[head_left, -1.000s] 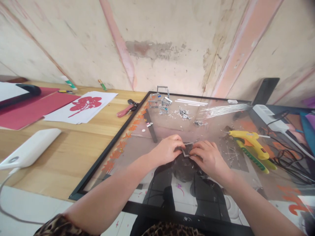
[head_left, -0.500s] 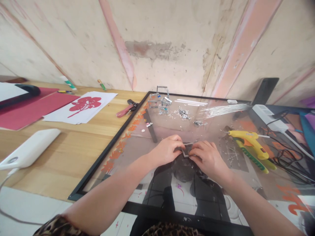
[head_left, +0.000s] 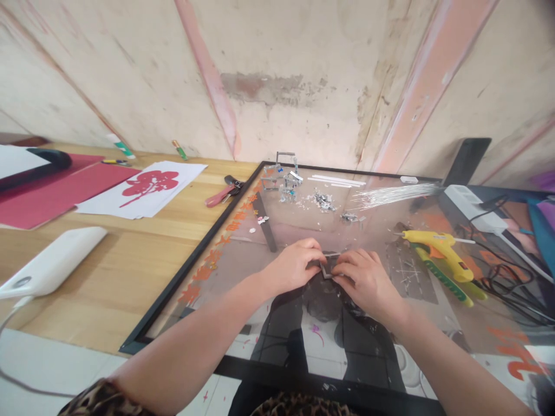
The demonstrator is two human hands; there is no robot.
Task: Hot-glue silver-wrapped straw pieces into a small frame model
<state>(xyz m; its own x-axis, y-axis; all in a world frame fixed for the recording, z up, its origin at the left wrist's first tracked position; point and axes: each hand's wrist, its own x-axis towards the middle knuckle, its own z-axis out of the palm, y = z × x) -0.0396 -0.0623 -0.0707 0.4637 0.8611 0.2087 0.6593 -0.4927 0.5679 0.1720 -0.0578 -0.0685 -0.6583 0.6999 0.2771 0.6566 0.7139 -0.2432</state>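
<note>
Over the glass tabletop (head_left: 243,277), my left hand (head_left: 297,263) pinches one side of a small grey angular frame (head_left: 328,274). My right hand (head_left: 366,277) is closed on its opposite side. A bent corner of the frame points toward me, and a thin straight edge shows behind it between the fingers. Most of its two sides are covered by my fingertips. Farther back stand small wire-like frames (head_left: 281,179) with bluish bits, beside a pile of silvery scraps (head_left: 323,200).
Right of my hands lie a yellow glue gun (head_left: 437,245), green-handled pliers (head_left: 442,274) and black cables (head_left: 503,277). A bundle of thin wires (head_left: 390,195) and white sticks (head_left: 336,181) lie behind. Left are a white device (head_left: 56,260), a red flower paper-cut (head_left: 151,184) and keys (head_left: 232,186).
Almost nothing differs. Both hands keep their hold on the small frame in the same place, with only slight finger shifts.
</note>
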